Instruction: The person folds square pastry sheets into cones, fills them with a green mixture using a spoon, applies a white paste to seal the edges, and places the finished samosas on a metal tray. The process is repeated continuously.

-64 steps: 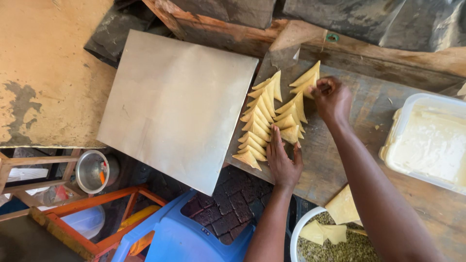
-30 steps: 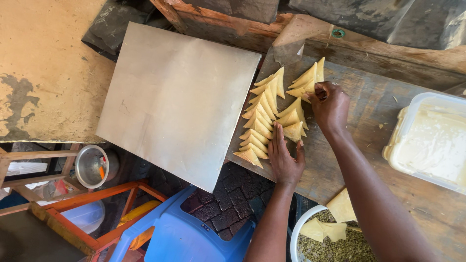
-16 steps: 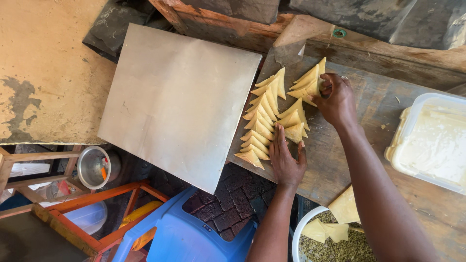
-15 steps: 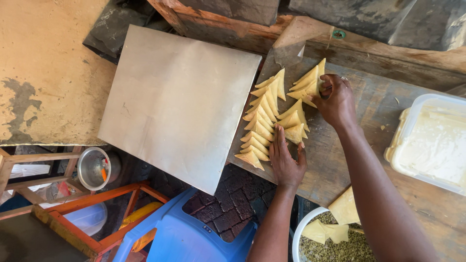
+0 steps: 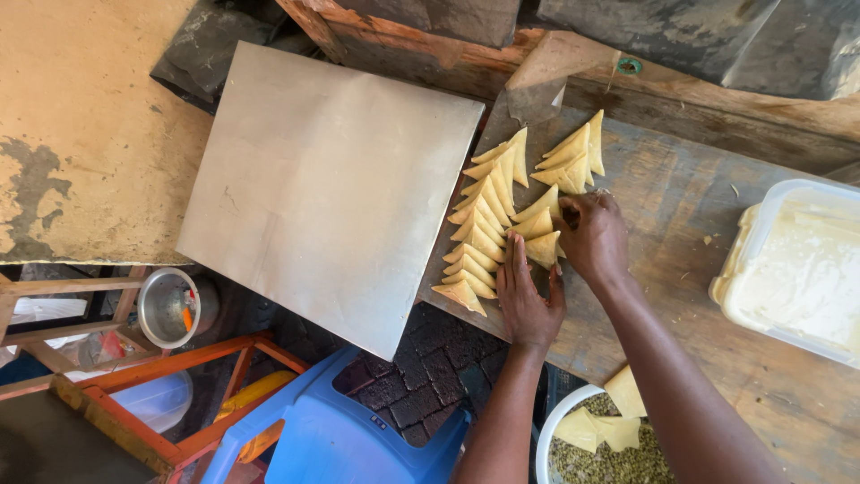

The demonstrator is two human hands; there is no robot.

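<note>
The big wooden worktable [image 5: 681, 224] carried everything, with a plain grey board [image 5: 331, 188] lying over its left end and a white tub of pale dough [image 5: 797, 269] off to the right. Along the board's right edge sat two rows of folded pastry triangles [image 5: 488, 224], their rows running away from the person, tips mostly pointing away too. The left hand [image 5: 527, 300] lay flat and open, fingers stretched up between the two rows, touching the near ones. The right hand [image 5: 591, 237] was curled shut around one triangle [image 5: 544, 248] in the right-hand row, so that hand was clearly the nearer one, right on top of it.
</note>
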